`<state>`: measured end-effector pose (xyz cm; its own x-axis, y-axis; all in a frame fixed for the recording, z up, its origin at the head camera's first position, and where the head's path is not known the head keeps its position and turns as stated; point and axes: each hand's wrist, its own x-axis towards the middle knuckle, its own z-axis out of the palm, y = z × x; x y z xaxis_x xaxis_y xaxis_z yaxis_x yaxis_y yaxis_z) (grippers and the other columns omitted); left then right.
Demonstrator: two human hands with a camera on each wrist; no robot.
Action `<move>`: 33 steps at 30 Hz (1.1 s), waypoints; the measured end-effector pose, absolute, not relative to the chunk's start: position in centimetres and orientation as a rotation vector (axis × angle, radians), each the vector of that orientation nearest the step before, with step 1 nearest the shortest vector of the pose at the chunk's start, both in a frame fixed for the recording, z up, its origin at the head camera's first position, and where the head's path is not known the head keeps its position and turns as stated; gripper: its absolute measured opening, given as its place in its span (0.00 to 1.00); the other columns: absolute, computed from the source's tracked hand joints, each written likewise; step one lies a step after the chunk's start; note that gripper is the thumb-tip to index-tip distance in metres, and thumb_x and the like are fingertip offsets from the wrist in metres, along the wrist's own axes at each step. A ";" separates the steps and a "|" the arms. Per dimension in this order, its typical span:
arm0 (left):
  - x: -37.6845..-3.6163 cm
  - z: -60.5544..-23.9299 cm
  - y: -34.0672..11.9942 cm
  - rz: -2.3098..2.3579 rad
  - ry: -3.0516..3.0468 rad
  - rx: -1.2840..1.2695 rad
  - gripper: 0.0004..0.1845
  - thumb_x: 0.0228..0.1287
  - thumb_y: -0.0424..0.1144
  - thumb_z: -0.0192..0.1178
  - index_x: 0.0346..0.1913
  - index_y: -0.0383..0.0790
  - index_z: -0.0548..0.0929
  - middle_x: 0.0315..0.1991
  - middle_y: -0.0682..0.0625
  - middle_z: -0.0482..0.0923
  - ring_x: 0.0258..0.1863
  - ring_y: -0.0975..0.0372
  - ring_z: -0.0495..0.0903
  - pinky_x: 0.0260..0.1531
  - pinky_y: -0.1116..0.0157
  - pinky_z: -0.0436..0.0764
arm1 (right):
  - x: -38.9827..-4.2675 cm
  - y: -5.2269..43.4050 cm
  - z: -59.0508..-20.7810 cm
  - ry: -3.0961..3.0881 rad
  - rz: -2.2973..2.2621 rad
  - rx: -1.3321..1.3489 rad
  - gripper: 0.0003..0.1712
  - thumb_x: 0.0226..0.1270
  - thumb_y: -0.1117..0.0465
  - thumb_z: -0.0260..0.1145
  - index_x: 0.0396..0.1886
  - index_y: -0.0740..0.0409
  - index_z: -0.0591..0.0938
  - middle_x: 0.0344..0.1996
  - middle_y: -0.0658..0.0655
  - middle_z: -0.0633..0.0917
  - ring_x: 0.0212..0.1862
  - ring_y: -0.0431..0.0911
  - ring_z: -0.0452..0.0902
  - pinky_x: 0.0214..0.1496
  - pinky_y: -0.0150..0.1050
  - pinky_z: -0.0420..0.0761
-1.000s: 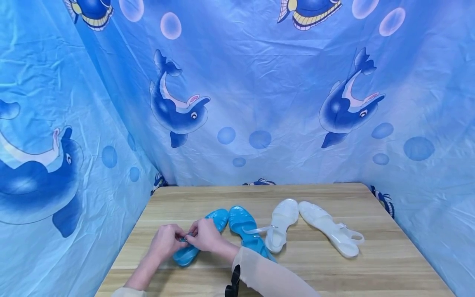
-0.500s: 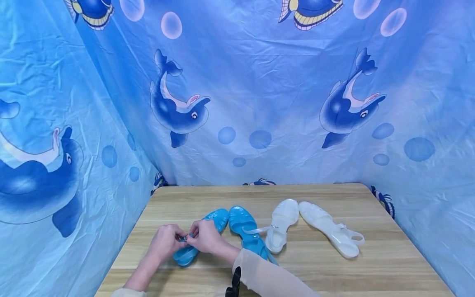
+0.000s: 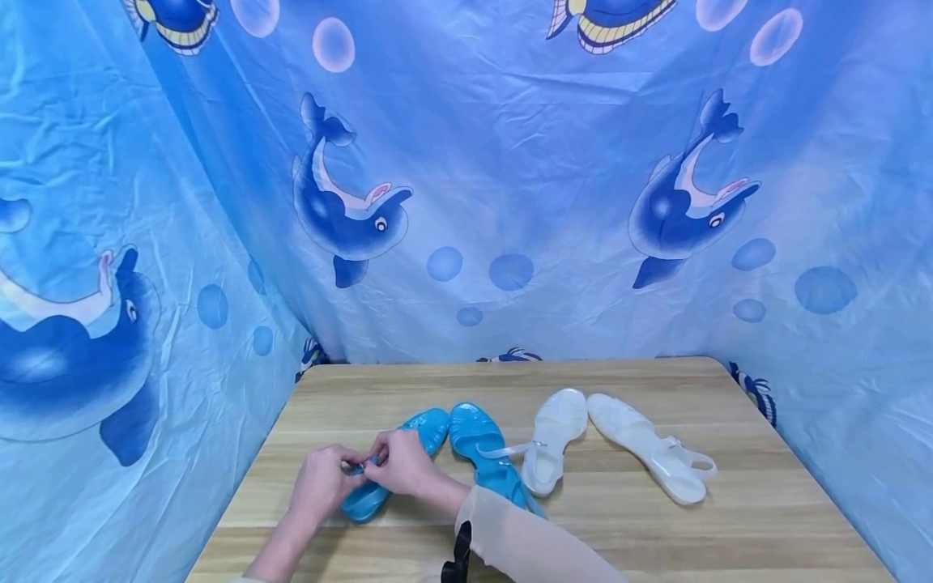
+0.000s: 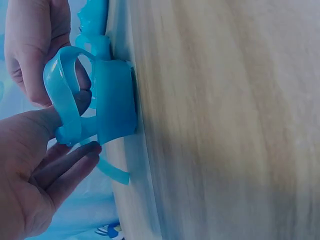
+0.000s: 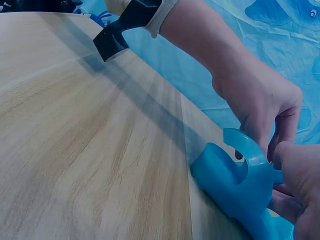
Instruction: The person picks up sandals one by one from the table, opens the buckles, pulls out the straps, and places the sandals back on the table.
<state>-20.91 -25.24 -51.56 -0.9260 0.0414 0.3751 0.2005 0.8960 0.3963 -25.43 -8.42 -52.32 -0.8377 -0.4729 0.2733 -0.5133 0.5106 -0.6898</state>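
A blue jelly sandal point(image 3: 428, 427) lies at a slant on the table, heel toward the near left. My left hand point(image 3: 321, 483) pinches its ankle strap from the left side. From the right, my right hand point(image 3: 403, 464) pinches the same strap, and the fingertips of both hands almost meet there. In the left wrist view the strap point(image 4: 62, 95) loops up above the heel cup point(image 4: 116, 100), and a loose strap end point(image 4: 114, 172) hangs below the left fingers. The right wrist view shows the heel from behind. The fingers hide the buckle area.
A second blue sandal point(image 3: 470, 425) lies just right of the hands. Against it rests the strap of a white sandal point(image 3: 560, 421); another white sandal point(image 3: 634, 433) lies farther right. Sea-print cloth point(image 3: 466, 202) hangs behind the wooden table point(image 3: 619, 542).
Both hands stay on the strap of the left blue sandal, with only tiny shifts of the left hand and forearm. The head view has tilted slightly. The other sandals lie as before.
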 end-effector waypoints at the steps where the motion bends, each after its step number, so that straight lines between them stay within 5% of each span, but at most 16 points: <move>1: -20.9 -51.5 -25.3 -0.615 -2.705 -0.178 0.12 0.46 0.35 0.85 0.36 0.40 0.95 0.34 0.45 0.93 0.33 0.56 0.91 0.34 0.57 0.89 | -25.5 -8.4 -52.4 -2.680 1.258 0.889 0.02 0.67 0.59 0.75 0.34 0.51 0.89 0.25 0.42 0.88 0.24 0.24 0.74 0.29 0.19 0.75; 11: -20.9 -51.6 -25.4 -0.571 -2.728 -0.183 0.14 0.46 0.37 0.86 0.37 0.39 0.95 0.36 0.43 0.94 0.36 0.53 0.93 0.36 0.54 0.90 | -25.8 -8.0 -52.3 -2.658 1.311 0.926 0.02 0.67 0.60 0.73 0.36 0.51 0.87 0.28 0.43 0.89 0.28 0.24 0.77 0.31 0.19 0.77; 21: -20.7 -51.0 -24.6 -0.474 -2.763 -0.095 0.14 0.45 0.38 0.85 0.37 0.43 0.96 0.36 0.40 0.93 0.29 0.51 0.90 0.24 0.53 0.83 | -25.6 -8.4 -52.3 -2.712 1.228 0.863 0.05 0.71 0.52 0.76 0.38 0.48 0.92 0.28 0.42 0.90 0.25 0.24 0.76 0.29 0.20 0.76; 29: -20.7 -50.6 -24.5 -0.492 -2.860 -0.025 0.14 0.51 0.43 0.83 0.43 0.47 0.96 0.25 0.49 0.89 0.17 0.63 0.70 0.17 0.63 0.67 | -25.7 -8.4 -52.5 -2.716 1.236 0.838 0.03 0.69 0.57 0.75 0.37 0.50 0.90 0.24 0.42 0.87 0.20 0.26 0.73 0.24 0.21 0.74; 33: -20.7 -50.6 -24.6 -0.492 -2.859 -0.047 0.15 0.52 0.42 0.83 0.43 0.46 0.96 0.28 0.47 0.90 0.17 0.65 0.71 0.17 0.64 0.69 | -25.7 -8.3 -52.6 -2.707 1.255 0.843 0.04 0.69 0.58 0.75 0.35 0.51 0.88 0.23 0.42 0.86 0.20 0.27 0.73 0.24 0.22 0.74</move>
<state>-20.70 -24.58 -50.60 -0.9708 -0.0087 0.2397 0.0719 0.9428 0.3256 -25.71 -8.31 -52.60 -0.8513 -0.4579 0.2560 -0.4913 0.5248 -0.6951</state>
